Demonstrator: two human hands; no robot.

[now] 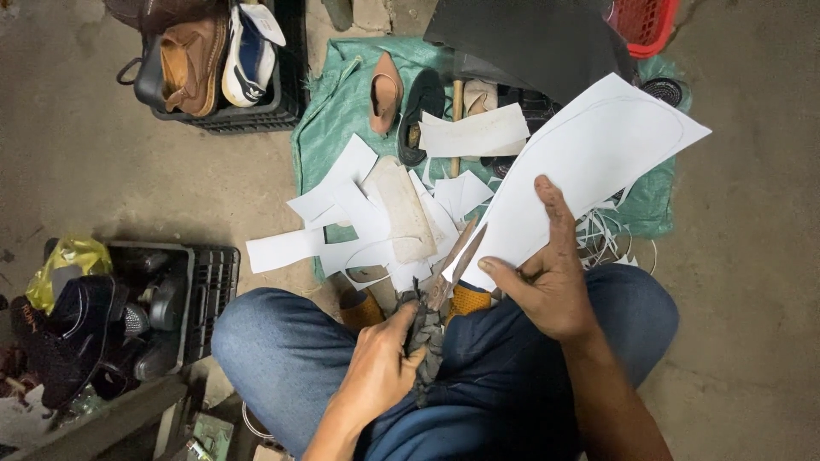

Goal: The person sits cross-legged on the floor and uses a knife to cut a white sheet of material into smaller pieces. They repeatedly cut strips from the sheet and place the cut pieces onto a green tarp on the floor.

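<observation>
Paper [589, 162], a large white sheet, is held up over a bare concrete floor [102, 162] where a green tarp [329, 111] lies at the far middle, littered with white offcuts [342, 205] and loose shoes. Crates of shoes [213, 60] sit far left and near left; a red basket [645, 21] is cut off at the far edge. Handles of the scissors [444, 273] are hidden in wrapping and the left hand [380, 367], whose fingers are clamped round them. Blades stand apart at the sheet's near edge. The right hand [551, 282] pinches the sheet, thumb on top. A faint pencilled curve runs across it.
</observation>
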